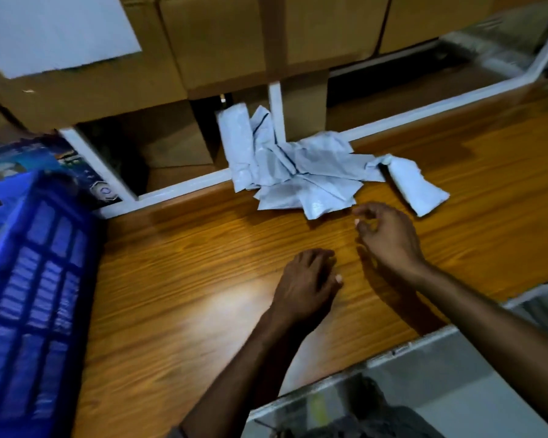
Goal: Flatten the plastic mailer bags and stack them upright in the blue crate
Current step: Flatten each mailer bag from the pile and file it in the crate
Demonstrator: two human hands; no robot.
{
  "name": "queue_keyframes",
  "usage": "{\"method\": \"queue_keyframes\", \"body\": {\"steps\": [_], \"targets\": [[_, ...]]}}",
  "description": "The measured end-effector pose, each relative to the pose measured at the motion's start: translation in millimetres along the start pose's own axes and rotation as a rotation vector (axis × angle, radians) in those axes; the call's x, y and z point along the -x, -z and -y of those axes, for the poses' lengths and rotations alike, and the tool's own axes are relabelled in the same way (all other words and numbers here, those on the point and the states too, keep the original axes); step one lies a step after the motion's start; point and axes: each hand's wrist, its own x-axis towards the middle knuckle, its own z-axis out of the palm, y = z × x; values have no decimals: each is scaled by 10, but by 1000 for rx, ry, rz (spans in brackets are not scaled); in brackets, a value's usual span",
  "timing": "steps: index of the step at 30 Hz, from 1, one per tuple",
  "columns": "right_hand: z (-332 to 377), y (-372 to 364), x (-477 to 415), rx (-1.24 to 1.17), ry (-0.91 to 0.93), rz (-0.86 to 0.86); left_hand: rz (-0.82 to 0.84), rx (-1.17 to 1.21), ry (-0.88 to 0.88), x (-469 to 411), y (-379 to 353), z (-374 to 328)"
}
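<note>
The crumpled mailer bags point(298, 172) lie heaped at the table's point(171, 295) far edge, the heap running left to right. A rolled bag point(418, 188) (touching the heap's right end) points near-right. The blue crate point(35, 279) stands near left. The left hand point(304, 286) rests on the table and the right hand point(389, 238) hovers by the heap, both loosely curled and empty.

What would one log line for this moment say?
left hand: empty, low over wooden table | right hand: empty, beside crumpled mailer bags | blue crate: person's left
</note>
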Motion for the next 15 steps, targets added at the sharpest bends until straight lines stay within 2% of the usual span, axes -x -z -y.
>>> {"method": "queue_keyframes", "body": {"steps": [2, 5, 7, 9, 12, 15], "targets": [[-339, 76, -323, 111, -53, -96, 90, -62, -78, -232, -240, -172], [-768, 162, -770, 227, -77, -153, 141, -137, -74, -571, -461, -359], [-1031, 209, -1060, 271, -104, -156, 118, -164, -42, -746, -524, -435], [-1226, 209, -1281, 285, -146, -89, 91, -204, -18, -831, -560, -438], [-1402, 94, -1393, 342, -81, -7, 85, -213, 18, -832, -600, -420], [-1440, 29, -1373, 395, -4, -73, 94, -212, 28, -846, -587, -439]]}}
